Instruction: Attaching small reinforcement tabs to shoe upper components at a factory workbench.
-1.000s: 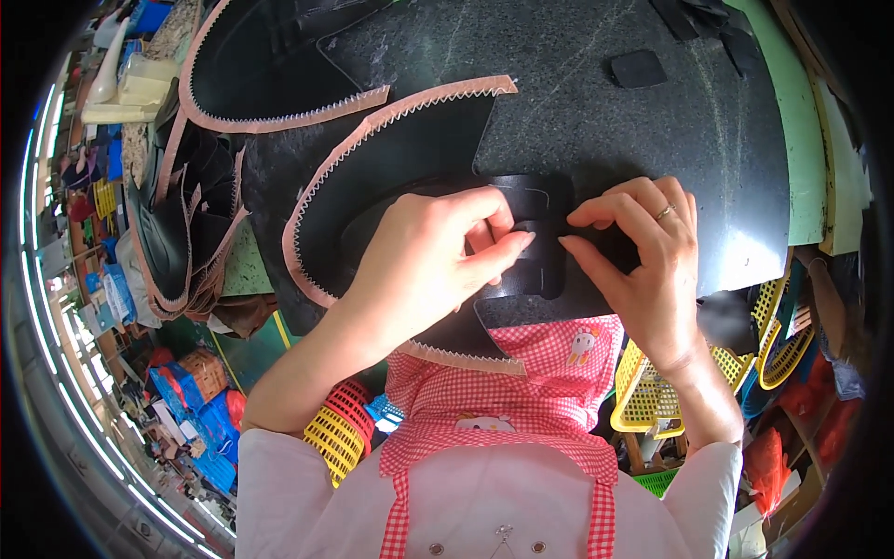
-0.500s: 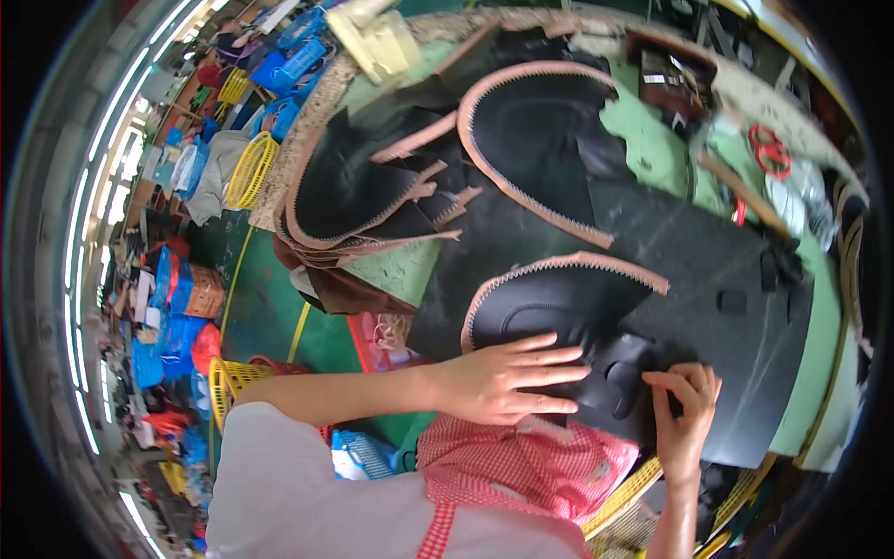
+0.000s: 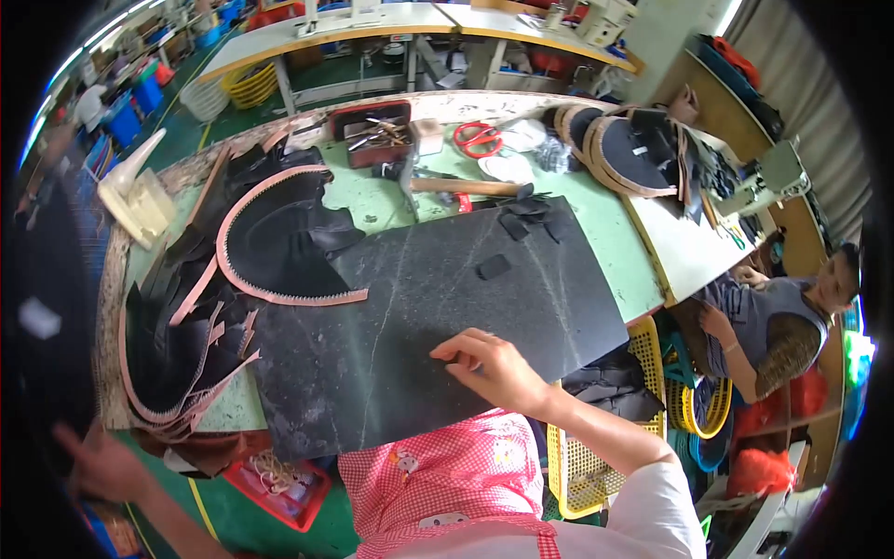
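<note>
My right hand is above the dark cutting board, fingers curled and thumb drawn in; whatever its fingertips hold, if anything, is too small to make out. Off at the far left, my left hand is smeared by motion. Beside it is a large blurred black shape with a pale patch; whether the hand grips it I cannot tell. A curved black leather piece with a pinkish-tan zigzag-stitched edge overlaps the board's left side. Similar pieces are piled at the table's left edge.
Behind the board lie a hammer, red-handled scissors and a tool tray. Black scraps rest on the board. More edged pieces are stacked at the right. A yellow basket stands below; a co-worker sits at right.
The edged black piece under my hands has left the board. My left hand has swung far left and down. My right hand remains over the board; the view has turned right.
</note>
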`<state>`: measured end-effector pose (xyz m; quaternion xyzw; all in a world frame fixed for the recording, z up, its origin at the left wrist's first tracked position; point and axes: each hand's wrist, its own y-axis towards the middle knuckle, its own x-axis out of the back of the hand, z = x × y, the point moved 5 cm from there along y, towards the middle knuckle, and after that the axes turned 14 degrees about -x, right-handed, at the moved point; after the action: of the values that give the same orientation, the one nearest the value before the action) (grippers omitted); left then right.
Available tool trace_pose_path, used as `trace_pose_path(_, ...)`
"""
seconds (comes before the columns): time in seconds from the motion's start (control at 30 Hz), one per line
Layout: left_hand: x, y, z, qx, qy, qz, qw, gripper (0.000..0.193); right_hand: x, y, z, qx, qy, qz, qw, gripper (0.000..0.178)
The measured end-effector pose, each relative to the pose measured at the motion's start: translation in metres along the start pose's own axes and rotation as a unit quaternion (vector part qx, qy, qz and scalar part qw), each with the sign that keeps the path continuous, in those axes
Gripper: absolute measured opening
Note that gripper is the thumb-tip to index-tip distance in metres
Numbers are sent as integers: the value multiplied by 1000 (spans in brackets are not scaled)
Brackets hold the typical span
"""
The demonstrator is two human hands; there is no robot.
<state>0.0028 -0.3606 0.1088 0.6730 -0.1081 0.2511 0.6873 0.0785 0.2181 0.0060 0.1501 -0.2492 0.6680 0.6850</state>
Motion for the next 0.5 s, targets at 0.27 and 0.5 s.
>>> trace_pose_path(0.27, -80, -31, -117, -171, -356, 442, 806, 61, -114, 54, 104, 103, 82, 184, 974, 58)
trace_pose_path(0.5, -136, 22, -35, 7, -497, 228, 837, 42, -166, 84, 185, 303, 8, 77, 950, 67)
